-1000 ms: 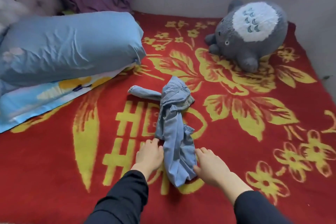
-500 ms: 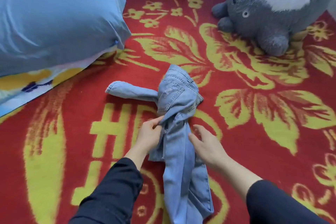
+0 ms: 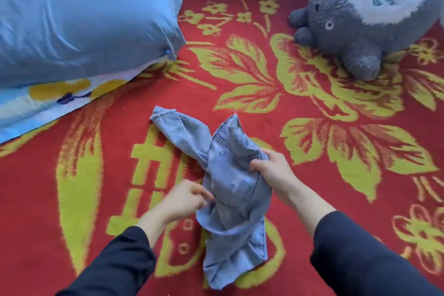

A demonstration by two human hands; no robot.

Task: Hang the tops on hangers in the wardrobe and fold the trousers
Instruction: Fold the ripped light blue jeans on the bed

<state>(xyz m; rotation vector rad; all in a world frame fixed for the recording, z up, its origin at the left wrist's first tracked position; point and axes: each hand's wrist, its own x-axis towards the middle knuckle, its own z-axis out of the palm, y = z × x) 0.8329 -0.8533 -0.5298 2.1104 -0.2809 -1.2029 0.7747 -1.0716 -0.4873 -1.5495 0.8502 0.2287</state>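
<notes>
Crumpled light-blue denim trousers point(image 3: 230, 190) lie bunched on the red blanket with yellow flower pattern point(image 3: 240, 94) covering the bed; right hand point(image 3: 274, 170) clenched on the waistband fabric, lifting it slightly; left hand point(image 3: 182, 199) blurred, fingers point(image 3: 204, 193) touching the denim's left edge, grip unclear; blue pillow point(image 3: 84, 14) far left; grey plush toy point(image 3: 365, 19) far right.

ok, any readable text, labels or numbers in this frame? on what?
"H" (uncertain): yellow woven letter-like shape on the red blanket; the shapes beside it are covered by the jeans, unreadable.
Jeans, pillow, plush toy: no readable label.
</notes>
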